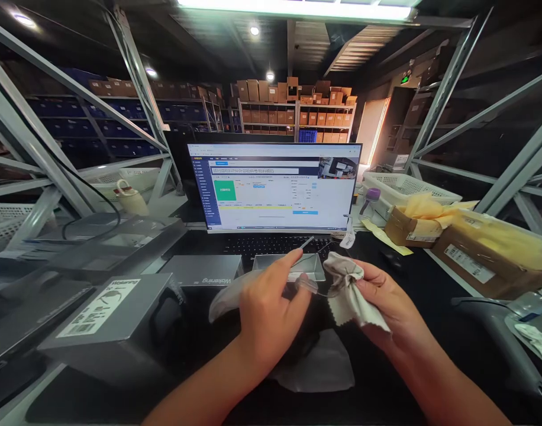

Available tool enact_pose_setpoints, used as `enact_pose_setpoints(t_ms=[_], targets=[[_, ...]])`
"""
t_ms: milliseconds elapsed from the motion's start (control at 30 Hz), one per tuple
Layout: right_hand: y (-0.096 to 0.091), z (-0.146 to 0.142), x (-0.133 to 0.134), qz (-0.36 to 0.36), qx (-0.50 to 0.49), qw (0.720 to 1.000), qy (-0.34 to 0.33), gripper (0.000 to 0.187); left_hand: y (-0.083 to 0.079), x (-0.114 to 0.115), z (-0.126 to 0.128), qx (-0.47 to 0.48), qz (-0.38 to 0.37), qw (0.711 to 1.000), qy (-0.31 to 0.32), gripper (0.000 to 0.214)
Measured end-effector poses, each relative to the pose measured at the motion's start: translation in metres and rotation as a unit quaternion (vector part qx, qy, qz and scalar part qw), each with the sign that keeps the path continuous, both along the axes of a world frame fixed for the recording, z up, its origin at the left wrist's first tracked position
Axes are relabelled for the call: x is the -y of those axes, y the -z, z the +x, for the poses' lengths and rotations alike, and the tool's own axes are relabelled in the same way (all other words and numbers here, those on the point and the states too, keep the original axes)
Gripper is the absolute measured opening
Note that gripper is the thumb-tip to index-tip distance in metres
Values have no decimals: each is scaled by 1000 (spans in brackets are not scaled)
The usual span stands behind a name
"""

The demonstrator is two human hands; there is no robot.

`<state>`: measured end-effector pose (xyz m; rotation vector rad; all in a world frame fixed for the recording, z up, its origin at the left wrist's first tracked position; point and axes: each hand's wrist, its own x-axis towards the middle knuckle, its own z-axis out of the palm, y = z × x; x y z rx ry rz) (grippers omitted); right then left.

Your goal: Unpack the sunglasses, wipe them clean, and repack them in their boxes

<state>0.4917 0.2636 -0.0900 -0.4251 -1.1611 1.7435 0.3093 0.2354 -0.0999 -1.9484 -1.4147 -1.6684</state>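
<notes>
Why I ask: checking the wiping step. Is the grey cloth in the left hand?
No, the right hand holds the grey cloth; the left hand pinches thin-framed glasses.

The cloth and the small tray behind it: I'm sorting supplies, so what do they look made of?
Cloth: soft grey fabric, matte, likely microfibre; it crumples and drapes in the right hand. Tray: probably metal, with thin folded walls and a dull grey sheen.

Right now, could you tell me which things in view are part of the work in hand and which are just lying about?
In hand:
left hand
right hand
grey cloth
thin glasses frame

Lying about:
monitor
grey box
cardboard boxes
white basket
</notes>
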Motion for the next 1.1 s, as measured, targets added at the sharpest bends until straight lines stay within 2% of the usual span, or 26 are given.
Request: enact_pose_setpoints(t_ms=[100, 167, 200, 267, 367, 567, 700, 833, 900, 1000, 1067, 1100], targets=[[10, -12, 4, 106, 73, 991, 42, 19, 0, -1, -2, 8, -11, 1000, 5, 36], [15, -19, 7, 130, 101, 985, 59, 16, 0, -2, -3, 5, -12, 1000, -5, 39], [16, -20, 7, 110, 94, 988, 50, 17, -1, -2, -4, 1, -11, 1000, -13, 39], [16, -20, 6, 24, 57, 998, -4, 22, -1, -3, -4, -12, -7, 1000, -25, 38], [9, -11, 3, -94, -1, 994, -64, 24, -2, -2, -3, -29, 2, 999, -29, 38], [-8, 6, -4, -137, -84, 986, -45, 24, -1, 1, -2, -18, -1, 1000, -1, 39], [-15, 13, -17, -155, -135, 977, 50, 10, -1, 0, -2, 6, -19, 1000, 13, 37], [-14, 19, -34, -129, -129, 961, 208, 18, -3, -2, -3, 7, -16, 1000, 8, 35], [-10, 21, -37, -69, -71, 955, 279, 18, -4, -1, -3, 5, -18, 1000, 3, 34], [-4, 25, -31, 39, 22, 941, 335, 23, -5, 1, -3, -6, -26, 1000, -11, 34], [-2, 27, -22, 127, 83, 907, 393, 19, -6, 2, -3, -22, -32, 999, -23, 35], [-2, 28, -17, 185, 117, 874, 433, 16, -7, 2, -3, -32, -36, 998, -29, 36]])
